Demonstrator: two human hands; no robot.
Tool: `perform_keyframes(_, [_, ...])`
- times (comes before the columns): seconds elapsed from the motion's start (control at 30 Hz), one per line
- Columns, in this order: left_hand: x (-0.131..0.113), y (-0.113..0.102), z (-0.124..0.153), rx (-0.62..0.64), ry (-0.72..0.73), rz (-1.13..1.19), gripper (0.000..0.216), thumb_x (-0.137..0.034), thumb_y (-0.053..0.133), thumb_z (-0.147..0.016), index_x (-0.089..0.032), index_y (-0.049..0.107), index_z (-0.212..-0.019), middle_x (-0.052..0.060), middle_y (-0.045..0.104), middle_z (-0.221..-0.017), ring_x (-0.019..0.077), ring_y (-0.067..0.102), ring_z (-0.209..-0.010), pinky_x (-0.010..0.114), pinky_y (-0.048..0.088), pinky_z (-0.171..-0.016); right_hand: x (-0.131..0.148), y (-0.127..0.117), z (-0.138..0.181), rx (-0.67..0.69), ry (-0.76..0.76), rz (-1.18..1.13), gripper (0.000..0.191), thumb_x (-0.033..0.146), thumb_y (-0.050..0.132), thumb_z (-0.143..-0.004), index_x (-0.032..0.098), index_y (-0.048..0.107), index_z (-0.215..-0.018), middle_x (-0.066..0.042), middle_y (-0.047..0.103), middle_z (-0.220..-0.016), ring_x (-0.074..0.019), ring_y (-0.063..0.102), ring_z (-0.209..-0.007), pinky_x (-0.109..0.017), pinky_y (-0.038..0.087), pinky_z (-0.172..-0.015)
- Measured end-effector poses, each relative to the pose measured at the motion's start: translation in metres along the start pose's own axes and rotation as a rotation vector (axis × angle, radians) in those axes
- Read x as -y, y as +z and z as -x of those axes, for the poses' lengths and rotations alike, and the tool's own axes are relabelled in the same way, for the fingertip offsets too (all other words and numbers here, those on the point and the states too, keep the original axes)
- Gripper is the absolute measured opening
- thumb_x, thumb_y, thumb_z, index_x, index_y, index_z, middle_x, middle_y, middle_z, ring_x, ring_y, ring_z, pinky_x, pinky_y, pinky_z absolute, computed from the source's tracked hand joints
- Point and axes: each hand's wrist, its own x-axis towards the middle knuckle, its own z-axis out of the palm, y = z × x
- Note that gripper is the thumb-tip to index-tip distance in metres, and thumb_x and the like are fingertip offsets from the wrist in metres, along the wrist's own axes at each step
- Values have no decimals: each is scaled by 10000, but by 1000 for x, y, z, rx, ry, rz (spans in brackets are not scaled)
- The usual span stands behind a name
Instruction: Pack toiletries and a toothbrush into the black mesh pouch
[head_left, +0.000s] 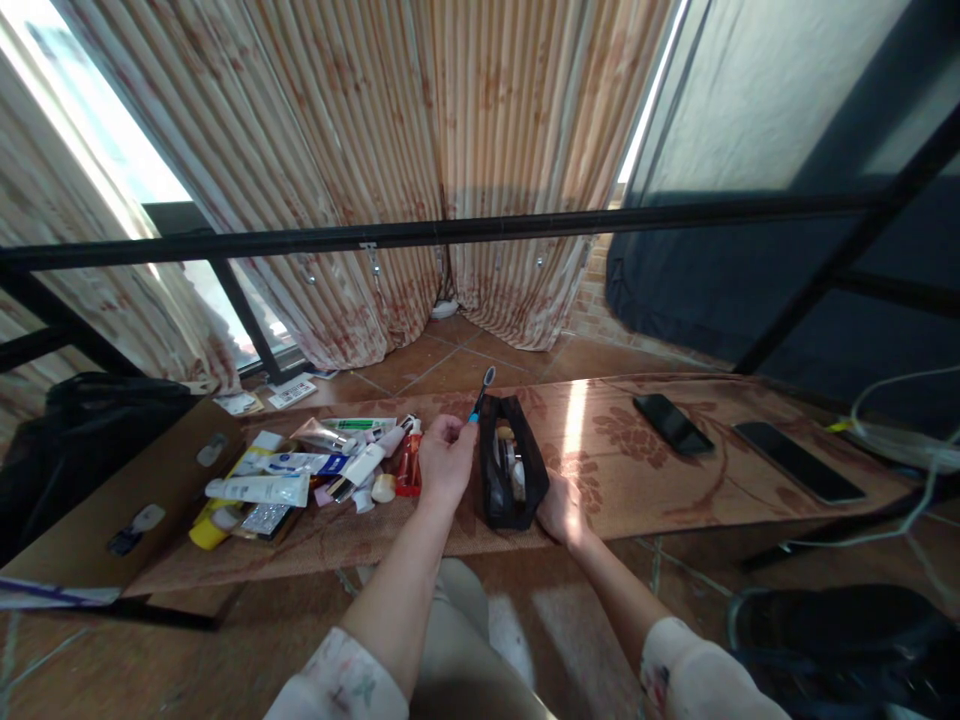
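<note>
Pinched in my left hand (448, 462) is a slim oval-headed brush (481, 392), dark with a blue band, pointing up and away. It is just left of the far end of a black toiletry pouch (532, 470). The pouch stands unzipped on the bench, with several small jars and bottles (511, 462) inside. My right hand (562, 508) grips the pouch's right side near its close end; the fingertips are partly hidden behind it. Left of my left hand lies a heap of cosmetics, including a white tube (259, 489), a red bottle (409, 460) and a yellow bottle (212, 527).
A patterned cloth covers the long bench (600, 470). Two phones, one nearer (673, 424) and one farther right (799, 461), lie on it. At the left stands a brown cardboard box (157, 490). A black metal rail (450, 232) crosses in front of the curtains. White cables (930, 470) hang at the right.
</note>
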Motion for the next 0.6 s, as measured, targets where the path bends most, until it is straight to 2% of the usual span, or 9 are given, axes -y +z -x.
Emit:
perform_keyframes(0.33, [0, -1, 1, -12, -31, -13, 144, -287, 578, -719, -194, 501, -640, -59, 489, -539, 91, 447, -500, 203, 347, -496, -1, 1, 0, 2, 6, -23, 265, 95, 479, -784, 166, 687, -932, -73, 706, -814, -190, 647, -776, -231, 474, -648])
perform_keyframes(0.6, [3, 0, 0, -27, -17, -29, 124, -265, 564, -713, -196, 496, -634, -60, 471, -531, 95, 442, -502, 201, 341, -493, -6, 3, -1, 5, 3, 13, 185, 168, 490, -812, 160, 672, -843, -72, 703, -816, -165, 654, -735, -202, 440, -622])
